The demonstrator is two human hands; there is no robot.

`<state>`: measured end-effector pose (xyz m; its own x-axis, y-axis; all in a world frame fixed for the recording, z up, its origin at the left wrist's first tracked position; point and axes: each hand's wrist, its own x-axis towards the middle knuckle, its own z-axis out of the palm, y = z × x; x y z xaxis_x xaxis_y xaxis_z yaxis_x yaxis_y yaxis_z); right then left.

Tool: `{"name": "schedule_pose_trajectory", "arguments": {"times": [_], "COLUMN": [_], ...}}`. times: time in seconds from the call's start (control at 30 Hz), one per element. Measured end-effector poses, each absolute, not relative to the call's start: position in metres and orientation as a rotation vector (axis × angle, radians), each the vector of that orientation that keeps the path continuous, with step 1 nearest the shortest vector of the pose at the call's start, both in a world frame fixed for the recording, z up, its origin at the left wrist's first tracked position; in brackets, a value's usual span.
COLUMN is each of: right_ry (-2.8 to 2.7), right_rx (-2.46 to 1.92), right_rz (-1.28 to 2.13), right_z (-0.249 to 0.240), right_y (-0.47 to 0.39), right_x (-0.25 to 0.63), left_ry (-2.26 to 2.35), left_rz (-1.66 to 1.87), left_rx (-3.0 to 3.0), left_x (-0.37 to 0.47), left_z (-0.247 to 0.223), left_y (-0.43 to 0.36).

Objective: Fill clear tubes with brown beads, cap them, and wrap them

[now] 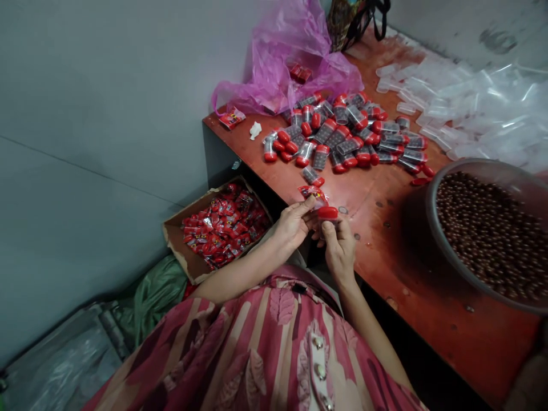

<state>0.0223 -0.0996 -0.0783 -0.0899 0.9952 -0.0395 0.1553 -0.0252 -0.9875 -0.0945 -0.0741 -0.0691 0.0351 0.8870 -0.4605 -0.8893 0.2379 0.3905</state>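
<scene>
My right hand [341,245] grips a small clear container with a red cap [327,213], cap end up, in front of my body at the table's edge. Just left of it, my left hand [295,222] pinches a red printed wrapper [314,194] between thumb and fingers. The two hands are close together, and the lower part of the container is hidden by my fingers. Beyond them lies a pile of similar red-capped containers [338,137] with dark contents. One such container [313,176] rests nearest to my hands.
A cardboard box [175,240] full of red packets stands low at the left. On the red table [385,251] are a tub [436,222] of brown balls, a heap of clear empty containers [479,108] and a pink plastic bag [274,63]. A green bag [158,291] lies below.
</scene>
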Motion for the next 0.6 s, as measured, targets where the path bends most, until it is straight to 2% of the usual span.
{"name": "schedule_pose_trajectory", "arguments": {"times": [0.5, 0.6], "right_ry": [-1.375, -1.396], "right_rx": [-1.294, -1.323], "right_rz": [1.251, 1.166], "right_z": [-0.0776, -0.0771], "right_y": [-0.0945, -0.0928], "right_x": [0.0255, 0.0275], "left_ry": [0.818, 0.849], "left_rz": [1.327, 1.295], "left_rx": [0.341, 0.446], "left_x": [-0.0919, -0.0960], "left_z": [-0.0681, -0.0705], "left_y": [-0.0750, -0.0731]}}
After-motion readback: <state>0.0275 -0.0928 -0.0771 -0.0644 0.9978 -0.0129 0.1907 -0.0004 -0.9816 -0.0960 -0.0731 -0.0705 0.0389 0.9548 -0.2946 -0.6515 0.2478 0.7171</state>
